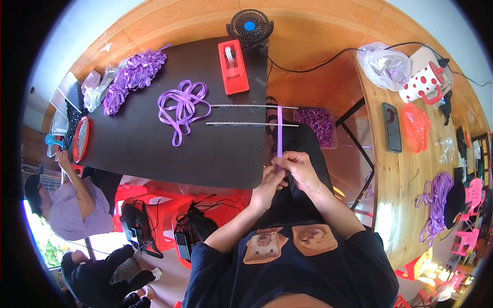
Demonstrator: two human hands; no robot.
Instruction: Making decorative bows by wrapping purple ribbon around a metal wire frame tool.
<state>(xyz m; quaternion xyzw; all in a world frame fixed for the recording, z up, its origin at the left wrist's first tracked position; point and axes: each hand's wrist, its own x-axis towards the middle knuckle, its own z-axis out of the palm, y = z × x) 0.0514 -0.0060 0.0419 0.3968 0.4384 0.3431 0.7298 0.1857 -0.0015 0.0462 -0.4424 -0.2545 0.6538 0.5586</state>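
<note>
While the right hand (302, 171) pinches the purple strip (280, 139) between its thumb and forefinger, the left hand (268, 186) has its fingers curled just beside; whether these also grip it, I cannot tell. From the hands, this strip runs toward twelve o'clock and crosses two metal rods (236, 123). At one o'clock are purple pieces (317, 126) in a box, at ten o'clock a loose ribbon (188, 105) on the dark table (138, 133), and at eleven a red tape dispenser (237, 84).

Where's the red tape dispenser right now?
In the head view, the dispenser is on the dark table, near its far right corner, just in front of the fan.
</note>
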